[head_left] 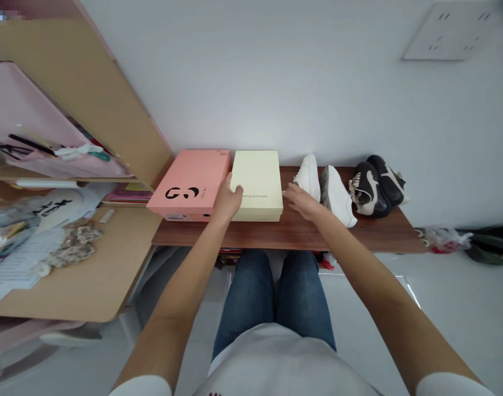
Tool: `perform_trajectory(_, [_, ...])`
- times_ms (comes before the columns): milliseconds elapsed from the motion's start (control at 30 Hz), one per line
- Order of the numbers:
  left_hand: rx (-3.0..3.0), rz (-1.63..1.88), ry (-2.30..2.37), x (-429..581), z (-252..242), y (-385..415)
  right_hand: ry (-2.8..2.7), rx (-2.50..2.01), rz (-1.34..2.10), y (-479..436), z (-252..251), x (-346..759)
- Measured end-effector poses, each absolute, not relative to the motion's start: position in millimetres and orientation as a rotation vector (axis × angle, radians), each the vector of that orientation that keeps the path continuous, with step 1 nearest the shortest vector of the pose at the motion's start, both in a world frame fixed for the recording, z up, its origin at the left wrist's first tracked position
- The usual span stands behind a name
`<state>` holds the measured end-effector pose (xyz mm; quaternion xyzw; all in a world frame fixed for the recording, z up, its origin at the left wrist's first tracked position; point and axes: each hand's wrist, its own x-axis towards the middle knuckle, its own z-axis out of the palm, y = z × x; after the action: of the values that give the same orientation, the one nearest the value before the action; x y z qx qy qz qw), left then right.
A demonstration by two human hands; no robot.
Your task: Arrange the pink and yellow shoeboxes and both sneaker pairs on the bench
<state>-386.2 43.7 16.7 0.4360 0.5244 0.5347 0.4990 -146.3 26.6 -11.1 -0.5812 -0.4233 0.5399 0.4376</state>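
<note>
A cream shoe box [257, 176] with its lid on lies between my two hands on the dark wooden shelf [255, 236]. My left hand [227, 199] is at its left side, over the seam with a pink shoe box [193, 179]; the fingers point forward and the thumb stands apart. Whether the fingertips press on either box I cannot tell. My right hand [303, 202] reaches toward the cream box's right side with fingers stretched out. Just beyond it are a white shoe [308, 176] and another white shoe [338, 198].
Black-and-white shoes [373, 187] rest at the shelf's right end, against the wall. A desk [111, 264] with papers and a crumpled patterned cloth [76, 242] stands at left. A plastic bag [445, 240] lies on the floor at right.
</note>
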Motion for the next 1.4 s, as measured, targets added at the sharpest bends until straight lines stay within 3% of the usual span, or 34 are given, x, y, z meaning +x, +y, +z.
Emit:
perform_trajectory(167, [1.204,1.219,1.105,-328.5,34.9,35.2,-1.012,-1.417,1.241,15.1,18.9,-93.0])
perform_trajectory(367, [1.321,1.006,1.004,-246.8,12.9,36.9,-0.958,-1.503,1.112,-6.8,31.6,-26.6])
perform_trajectory(667, [1.211,0.883,1.369,-181.0,-46.7,51.5,-1.007,-1.65,0.84,-56.3,-31.5,25.9])
perform_trajectory(867, [1.209,0.957,1.306,-182.7,-75.3,53.0,-1.029,-1.698,0.797,-77.7,-74.5,12.5])
perform_trajectory(1400, [1.347,0.954,1.181,-184.7,-65.2,60.9,-1.242,-1.518,0.912,-59.9,-61.8,30.3])
